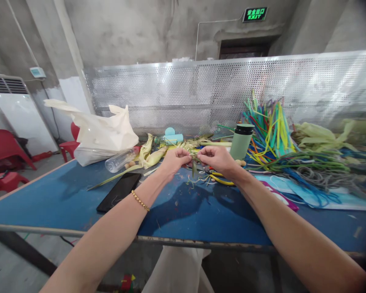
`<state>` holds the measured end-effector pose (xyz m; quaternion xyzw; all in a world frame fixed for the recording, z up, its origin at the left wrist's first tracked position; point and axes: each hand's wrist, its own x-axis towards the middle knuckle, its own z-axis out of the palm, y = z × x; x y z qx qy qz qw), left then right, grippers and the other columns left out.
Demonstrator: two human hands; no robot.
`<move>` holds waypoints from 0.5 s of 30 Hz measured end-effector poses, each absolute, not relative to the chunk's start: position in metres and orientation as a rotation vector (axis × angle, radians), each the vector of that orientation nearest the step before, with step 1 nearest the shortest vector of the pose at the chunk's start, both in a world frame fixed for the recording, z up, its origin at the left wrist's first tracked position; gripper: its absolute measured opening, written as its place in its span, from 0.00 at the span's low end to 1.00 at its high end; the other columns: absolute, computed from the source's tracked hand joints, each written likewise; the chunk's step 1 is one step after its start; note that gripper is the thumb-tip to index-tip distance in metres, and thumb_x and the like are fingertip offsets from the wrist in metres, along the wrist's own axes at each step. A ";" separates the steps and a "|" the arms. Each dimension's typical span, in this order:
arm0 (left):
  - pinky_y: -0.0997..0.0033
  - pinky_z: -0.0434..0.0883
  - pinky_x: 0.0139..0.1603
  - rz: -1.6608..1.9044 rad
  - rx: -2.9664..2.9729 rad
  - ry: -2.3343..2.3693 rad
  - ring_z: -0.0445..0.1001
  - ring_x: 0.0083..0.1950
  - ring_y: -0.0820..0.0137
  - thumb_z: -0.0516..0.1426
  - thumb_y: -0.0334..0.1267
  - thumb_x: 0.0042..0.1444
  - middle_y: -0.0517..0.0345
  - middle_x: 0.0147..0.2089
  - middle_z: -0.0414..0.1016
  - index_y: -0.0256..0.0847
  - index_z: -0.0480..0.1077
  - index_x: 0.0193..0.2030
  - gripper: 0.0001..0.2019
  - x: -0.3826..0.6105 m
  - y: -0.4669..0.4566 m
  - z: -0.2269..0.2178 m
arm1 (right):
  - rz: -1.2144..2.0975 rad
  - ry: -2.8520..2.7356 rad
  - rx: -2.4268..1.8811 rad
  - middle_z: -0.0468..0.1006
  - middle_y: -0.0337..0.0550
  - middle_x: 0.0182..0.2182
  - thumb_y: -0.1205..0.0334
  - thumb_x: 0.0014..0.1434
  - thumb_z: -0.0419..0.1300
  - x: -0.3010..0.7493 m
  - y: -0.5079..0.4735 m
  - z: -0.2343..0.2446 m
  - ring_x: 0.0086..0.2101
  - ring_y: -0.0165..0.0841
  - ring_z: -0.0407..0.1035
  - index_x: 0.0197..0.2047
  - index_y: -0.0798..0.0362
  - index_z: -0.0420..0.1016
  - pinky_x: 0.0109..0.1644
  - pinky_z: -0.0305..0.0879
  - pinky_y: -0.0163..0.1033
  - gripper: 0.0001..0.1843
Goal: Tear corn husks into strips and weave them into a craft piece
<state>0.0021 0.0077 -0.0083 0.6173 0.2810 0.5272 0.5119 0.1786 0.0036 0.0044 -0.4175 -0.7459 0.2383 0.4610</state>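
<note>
Above the middle of the blue table, my left hand and my right hand are close together, each in a fingertip pinch. Between them is a small greenish, leafy piece of what looks like corn husk, its lower end hanging down. My fingers partly cover it. Just below my right hand lie pliers with yellow handles, among thin pale scraps. Behind and left of my left hand are pale corn husks. A black phone lies flat near my left forearm.
At the left stand a white plastic bag and a clear bottle lying down. A green tumbler stands beyond my right hand. Coloured strips, blue cords and blue face masks crowd the right. A perforated metal panel borders the back.
</note>
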 end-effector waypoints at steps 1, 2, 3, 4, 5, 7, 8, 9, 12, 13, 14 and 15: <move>0.73 0.64 0.30 1.271 1.482 0.666 0.69 0.24 0.75 0.64 0.32 0.43 0.59 0.22 0.72 0.34 0.68 0.27 0.08 0.002 0.008 -0.008 | 0.585 -1.826 -1.033 0.72 0.39 0.20 0.59 0.48 0.60 0.178 0.003 0.005 0.22 0.26 0.63 0.27 0.56 0.73 0.26 0.59 0.33 0.09; 0.73 0.64 0.30 1.268 1.483 0.658 0.68 0.24 0.76 0.64 0.32 0.42 0.60 0.22 0.71 0.34 0.68 0.26 0.08 0.002 0.008 -0.008 | 0.582 -1.817 -1.038 0.72 0.39 0.20 0.60 0.47 0.60 0.177 0.002 0.005 0.22 0.26 0.63 0.27 0.56 0.73 0.25 0.59 0.33 0.08; 0.73 0.63 0.30 1.263 1.486 0.650 0.68 0.24 0.77 0.64 0.32 0.42 0.61 0.22 0.70 0.34 0.68 0.26 0.08 0.002 0.008 -0.008 | 0.579 -1.810 -1.042 0.72 0.38 0.20 0.61 0.46 0.60 0.177 0.001 0.006 0.22 0.26 0.62 0.26 0.56 0.73 0.25 0.59 0.33 0.07; 0.74 0.63 0.30 1.256 1.492 0.643 0.67 0.24 0.77 0.64 0.31 0.42 0.61 0.21 0.70 0.34 0.68 0.26 0.08 0.001 0.008 -0.008 | 0.575 -1.808 -1.044 0.72 0.38 0.19 0.61 0.45 0.60 0.176 0.000 0.006 0.22 0.26 0.62 0.26 0.56 0.73 0.25 0.59 0.33 0.06; 0.74 0.63 0.30 1.247 1.499 0.635 0.67 0.24 0.77 0.64 0.31 0.41 0.61 0.22 0.70 0.34 0.69 0.26 0.07 0.001 0.008 -0.007 | 0.574 -1.810 -1.046 0.72 0.38 0.19 0.62 0.44 0.60 0.176 0.000 0.006 0.22 0.26 0.62 0.26 0.56 0.73 0.25 0.59 0.33 0.06; 0.74 0.63 0.31 1.232 1.505 0.615 0.67 0.24 0.77 0.64 0.31 0.41 0.61 0.22 0.70 0.34 0.69 0.25 0.07 0.001 0.008 -0.007 | 0.569 -1.823 -1.042 0.71 0.37 0.20 0.62 0.44 0.60 0.176 0.000 0.006 0.22 0.26 0.62 0.26 0.56 0.73 0.26 0.59 0.33 0.06; 0.74 0.63 0.31 1.227 1.503 0.604 0.67 0.25 0.77 0.64 0.31 0.41 0.60 0.22 0.71 0.34 0.69 0.25 0.07 0.001 0.008 -0.007 | 0.570 -1.830 -1.037 0.72 0.38 0.20 0.62 0.45 0.60 0.177 0.001 0.006 0.22 0.26 0.63 0.26 0.56 0.73 0.26 0.59 0.33 0.06; 0.74 0.63 0.31 1.225 1.495 0.595 0.68 0.25 0.77 0.64 0.31 0.42 0.60 0.22 0.71 0.34 0.69 0.26 0.07 0.000 0.008 -0.007 | 0.574 -1.838 -1.031 0.72 0.38 0.21 0.61 0.46 0.60 0.178 0.002 0.006 0.23 0.27 0.63 0.27 0.56 0.74 0.27 0.60 0.33 0.07; 0.73 0.63 0.31 1.246 1.435 0.626 0.69 0.25 0.76 0.64 0.32 0.43 0.59 0.23 0.71 0.34 0.69 0.26 0.07 -0.001 0.009 -0.007 | 0.466 -1.831 -1.013 0.76 0.42 0.26 0.56 0.50 0.61 0.182 0.008 0.005 0.27 0.30 0.66 0.32 0.56 0.76 0.33 0.63 0.36 0.11; 0.73 0.63 0.31 1.262 1.407 0.653 0.69 0.25 0.76 0.64 0.32 0.43 0.59 0.23 0.71 0.34 0.69 0.27 0.07 -0.001 0.010 -0.007 | 0.377 -1.818 -1.020 0.76 0.43 0.27 0.54 0.51 0.61 0.183 0.009 0.006 0.28 0.30 0.67 0.32 0.56 0.76 0.34 0.62 0.37 0.13; 0.73 0.63 0.30 1.280 1.378 0.681 0.69 0.25 0.76 0.64 0.32 0.43 0.59 0.24 0.72 0.34 0.69 0.27 0.07 -0.002 0.010 -0.007 | 0.282 -1.808 -1.036 0.76 0.42 0.27 0.53 0.52 0.60 0.184 0.009 0.006 0.28 0.31 0.66 0.31 0.56 0.76 0.34 0.61 0.37 0.14; 0.74 0.63 0.29 1.297 1.352 0.708 0.69 0.25 0.76 0.64 0.32 0.43 0.59 0.24 0.72 0.34 0.69 0.27 0.07 -0.002 0.011 -0.008 | 0.203 -1.805 -1.058 0.74 0.41 0.25 0.51 0.53 0.59 0.184 0.008 0.007 0.27 0.30 0.64 0.28 0.56 0.75 0.32 0.59 0.36 0.15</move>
